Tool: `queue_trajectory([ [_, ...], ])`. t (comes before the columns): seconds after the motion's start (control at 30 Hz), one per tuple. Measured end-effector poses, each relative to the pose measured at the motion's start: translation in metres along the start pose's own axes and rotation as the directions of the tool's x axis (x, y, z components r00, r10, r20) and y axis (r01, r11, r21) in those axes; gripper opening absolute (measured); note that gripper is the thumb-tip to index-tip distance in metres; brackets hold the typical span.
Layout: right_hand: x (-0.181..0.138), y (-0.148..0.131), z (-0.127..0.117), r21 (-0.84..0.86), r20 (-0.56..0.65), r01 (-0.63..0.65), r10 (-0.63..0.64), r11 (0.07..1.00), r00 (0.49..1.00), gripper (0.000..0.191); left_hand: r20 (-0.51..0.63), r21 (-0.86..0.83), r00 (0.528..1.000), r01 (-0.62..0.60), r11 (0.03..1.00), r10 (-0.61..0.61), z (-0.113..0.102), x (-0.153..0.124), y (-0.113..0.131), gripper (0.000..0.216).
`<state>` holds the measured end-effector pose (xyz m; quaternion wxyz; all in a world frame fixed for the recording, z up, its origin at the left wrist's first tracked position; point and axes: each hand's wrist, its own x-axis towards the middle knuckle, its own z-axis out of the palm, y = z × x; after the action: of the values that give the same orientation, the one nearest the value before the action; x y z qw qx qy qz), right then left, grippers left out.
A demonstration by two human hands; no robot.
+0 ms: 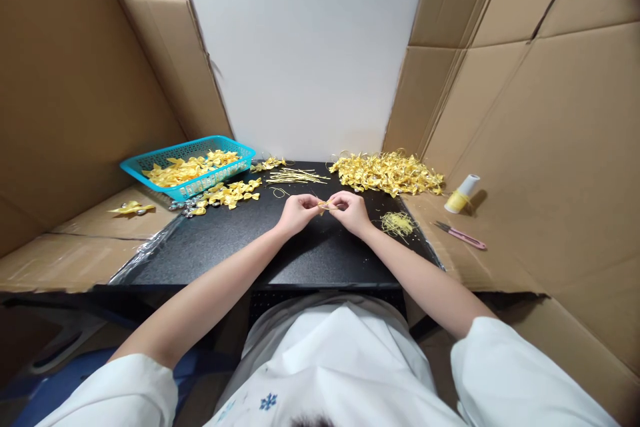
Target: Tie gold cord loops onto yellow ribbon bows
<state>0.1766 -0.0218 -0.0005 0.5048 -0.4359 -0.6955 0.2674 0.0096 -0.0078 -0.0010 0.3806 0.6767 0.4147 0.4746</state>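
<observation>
My left hand (299, 212) and my right hand (352, 211) meet above the black table. Their fingertips are pinched on a small yellow ribbon bow (325, 205), mostly covered by the fingers. A thin strand seems to stick up beside it. Just beyond the hands lies a bundle of cut yellow cords (296, 176), with one curled cord (281, 192) nearer my left hand. A heap of yellow bows with cord loops (387, 172) sits behind my right hand. To the right of that hand is a tangle of short yellow thread ends (397, 224).
A turquoise basket (187, 192) of yellow bows stands at the back left. Loose bows (231, 194) and silvery bells (186, 204) lie before it. On cardboard at right are a thread cone (461, 195) and pink thread snips (463, 236). Cardboard walls (540, 134) rise on both sides.
</observation>
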Motion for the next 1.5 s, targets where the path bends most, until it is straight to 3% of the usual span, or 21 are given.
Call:
queue_trajectory([
  [0.2, -0.006, -0.008, 0.001, -0.263, -0.156, 0.04, -0.083, 0.964, 0.984, 0.032, -0.073, 0.032, 0.997, 0.035, 0.999, -0.033, 0.002, -0.001, 0.0, 0.04],
  [0.27, -0.008, -0.011, 0.001, -0.359, -0.132, 0.045, -0.098, 0.932, 0.986, 0.033, -0.076, 0.021, 0.995, 0.062, 0.998, -0.06, 0.003, 0.0, -0.001, 0.039],
  [0.37, -0.008, -0.013, 0.002, -0.426, -0.086, 0.064, -0.11, 0.903, 0.99, 0.019, -0.067, 0.02, 0.994, 0.089, 0.996, -0.087, 0.003, 0.0, -0.002, 0.035],
  [0.5, -0.003, -0.007, 0.003, -0.465, -0.034, 0.011, -0.03, 0.885, 0.999, 0.018, -0.044, 0.131, 0.997, 0.07, 0.989, -0.064, 0.003, -0.003, 0.001, 0.025],
  [0.63, 0.003, 0.004, 0.002, -0.305, 0.056, 0.004, 0.013, 0.952, 0.998, 0.017, -0.021, 0.23, 1.0, 0.027, 0.973, -0.023, 0.002, -0.006, 0.005, 0.023],
  [0.83, 0.005, 0.008, 0.003, -0.159, -0.035, 0.08, -0.087, 0.984, 0.996, 0.014, -0.023, 0.191, 1.0, 0.013, 0.982, -0.009, 0.001, -0.004, 0.008, 0.026],
  [1.0, 0.009, 0.009, 0.005, 0.089, 0.096, -0.084, 0.076, 0.992, 0.992, 0.014, -0.026, 0.143, 1.0, 0.011, 0.99, -0.007, 0.001, -0.002, 0.005, 0.029],
  [1.13, 0.01, 0.005, 0.0, 0.116, 0.158, -0.146, 0.126, 0.983, 0.979, 0.018, -0.053, 0.075, 0.997, 0.053, 0.996, -0.049, -0.001, 0.002, 0.002, 0.027],
  [1.23, 0.007, -0.004, -0.009, 0.103, 0.188, -0.069, 0.049, 0.992, 0.981, 0.02, -0.094, -0.027, 0.99, 0.106, 0.994, -0.108, -0.005, 0.007, 0.001, 0.027],
  [1.37, 0.005, -0.014, -0.022, 0.207, 0.201, 0.056, -0.098, 0.977, 0.975, 0.019, -0.114, -0.114, 0.983, 0.134, 0.984, -0.147, -0.01, 0.012, 0.002, 0.027],
  [1.5, 0.004, -0.019, -0.025, 0.337, 0.18, 0.091, -0.16, 0.937, 0.971, 0.02, -0.116, -0.055, 0.988, 0.095, 0.994, -0.101, -0.013, 0.012, 0.003, 0.024],
])
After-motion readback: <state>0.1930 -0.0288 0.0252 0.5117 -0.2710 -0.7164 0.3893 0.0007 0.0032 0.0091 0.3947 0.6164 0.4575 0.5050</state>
